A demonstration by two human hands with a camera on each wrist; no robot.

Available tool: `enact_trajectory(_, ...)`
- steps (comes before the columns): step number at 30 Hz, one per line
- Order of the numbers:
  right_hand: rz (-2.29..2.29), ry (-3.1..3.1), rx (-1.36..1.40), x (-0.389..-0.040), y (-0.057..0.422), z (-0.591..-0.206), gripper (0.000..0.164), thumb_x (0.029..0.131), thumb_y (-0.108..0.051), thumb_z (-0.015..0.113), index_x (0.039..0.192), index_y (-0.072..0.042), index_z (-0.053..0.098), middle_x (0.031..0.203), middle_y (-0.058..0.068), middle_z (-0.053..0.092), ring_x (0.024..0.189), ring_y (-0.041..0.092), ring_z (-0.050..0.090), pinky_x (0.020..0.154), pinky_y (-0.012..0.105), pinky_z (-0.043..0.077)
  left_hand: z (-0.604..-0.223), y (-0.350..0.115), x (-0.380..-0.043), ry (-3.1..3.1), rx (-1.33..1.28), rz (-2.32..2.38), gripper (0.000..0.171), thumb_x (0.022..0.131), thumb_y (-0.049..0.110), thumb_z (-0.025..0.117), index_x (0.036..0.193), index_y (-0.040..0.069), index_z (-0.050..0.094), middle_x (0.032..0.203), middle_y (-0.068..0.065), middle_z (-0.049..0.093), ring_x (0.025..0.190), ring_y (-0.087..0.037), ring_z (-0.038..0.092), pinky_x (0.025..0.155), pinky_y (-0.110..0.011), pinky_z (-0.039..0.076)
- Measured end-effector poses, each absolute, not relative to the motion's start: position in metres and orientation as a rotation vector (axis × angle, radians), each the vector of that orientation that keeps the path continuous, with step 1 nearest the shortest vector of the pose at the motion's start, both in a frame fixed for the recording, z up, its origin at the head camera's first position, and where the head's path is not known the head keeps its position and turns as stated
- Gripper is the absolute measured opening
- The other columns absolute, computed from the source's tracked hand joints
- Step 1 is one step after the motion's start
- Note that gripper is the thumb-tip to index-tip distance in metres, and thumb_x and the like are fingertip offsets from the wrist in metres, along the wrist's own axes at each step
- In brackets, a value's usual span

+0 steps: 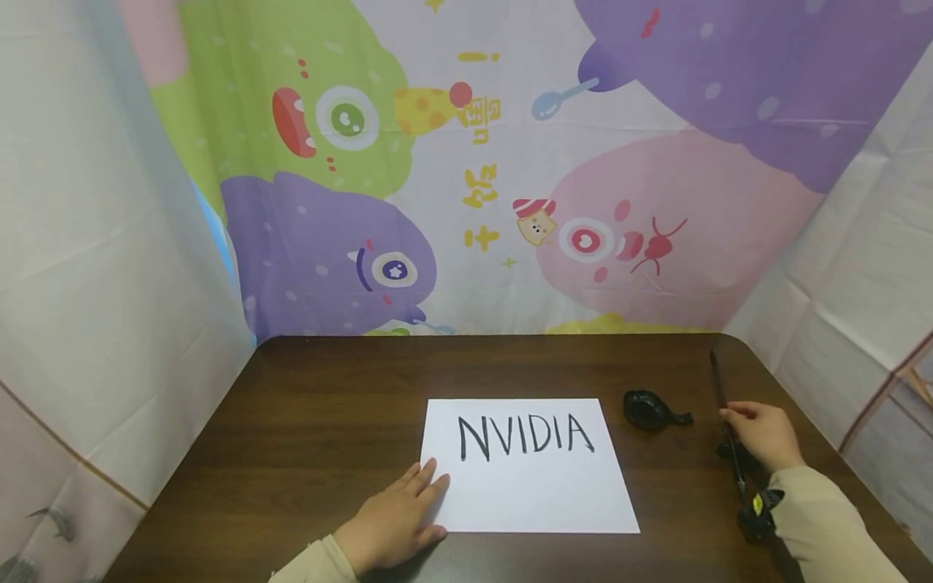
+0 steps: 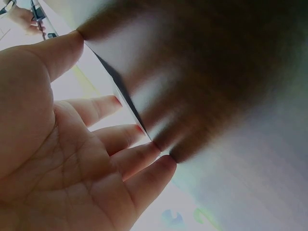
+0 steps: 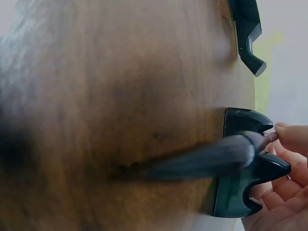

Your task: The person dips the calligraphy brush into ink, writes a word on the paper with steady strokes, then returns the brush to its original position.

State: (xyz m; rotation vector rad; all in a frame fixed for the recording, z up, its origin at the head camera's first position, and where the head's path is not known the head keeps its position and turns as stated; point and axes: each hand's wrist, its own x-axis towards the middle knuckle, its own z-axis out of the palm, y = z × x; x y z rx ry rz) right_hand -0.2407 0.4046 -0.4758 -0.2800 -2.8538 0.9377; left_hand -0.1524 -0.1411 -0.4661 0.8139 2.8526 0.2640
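Note:
A white sheet of paper (image 1: 532,498) lies on the dark wooden table with "NVIDIA" in black brush letters. On its left edge rests my left hand (image 1: 394,518), fingers spread and straight; the left wrist view shows the palm (image 2: 53,159) and the fingertips touching down. At the right, my right hand (image 1: 765,433) pinches the shaft of a calligraphy brush (image 1: 717,380) between thumb and fingers, its bristles toward me. Below that hand is a dark notched brush rest (image 1: 725,450). In the right wrist view the brush (image 3: 202,161) lies over the notched rest (image 3: 233,192).
A black ink dish (image 1: 647,410) with a narrow handle stands between the paper and the right hand. A black wrist camera (image 1: 756,518) sits by the right sleeve. Behind the table hangs a cartoon-printed curtain (image 1: 466,300), with pale cloth (image 1: 95,243) at the sides.

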Motion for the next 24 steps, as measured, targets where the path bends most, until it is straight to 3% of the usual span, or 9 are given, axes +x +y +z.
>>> enact_trajectory(5,0.937,-2.855,-0.263,-0.2420,0.4056,-0.4792,0.045,0.100,-0.025,0.052,0.119,0.015,0.060,0.104,0.031,0.068,0.071,0.013,0.063,0.063,0.028,0.047,-0.4674,-0.1409,-0.1523,2.856,0.814,0.257,0.067,0.091,0.045,0.063,0.145,0.009,0.047,0.154,-0.020,0.039,0.140,-0.040,0.041,0.109,-0.054,0.041)
enact_trajectory(9,0.938,-2.866,-0.278,-0.2419,0.4056,-0.4804,0.045,0.100,-0.026,0.052,0.119,0.014,0.060,0.109,0.033,0.067,0.087,0.037,0.066,0.073,0.042,0.051,-0.4687,-0.1406,-0.1529,2.856,0.812,0.252,0.067,0.090,0.045,0.063,0.145,0.010,0.047,0.155,-0.019,0.039,0.140,-0.039,0.041,0.109,-0.054,0.041)
enact_trajectory(12,0.941,-2.878,-0.285,-0.2413,0.4046,-0.4799,0.047,0.101,-0.027,0.050,0.120,0.014,0.060,0.116,0.035,0.063,0.107,0.052,0.058,0.083,0.054,0.048,-0.4692,-0.1407,-0.1532,2.857,0.812,0.251,0.067,0.090,0.045,0.063,0.145,0.010,0.047,0.155,-0.019,0.039,0.140,-0.039,0.041,0.109,-0.054,0.041)
enact_trajectory(24,0.940,-2.888,-0.295,-0.2397,0.4011,-0.4797,0.046,0.101,-0.029,0.051,0.119,0.012,0.062,0.123,0.035,0.059,0.116,0.055,0.052,0.090,0.060,0.045,-0.4677,-0.1408,-0.1534,2.842,0.812,0.255,0.067,0.091,0.045,0.063,0.146,0.010,0.046,0.155,-0.019,0.037,0.141,-0.039,0.039,0.109,-0.054,0.040)
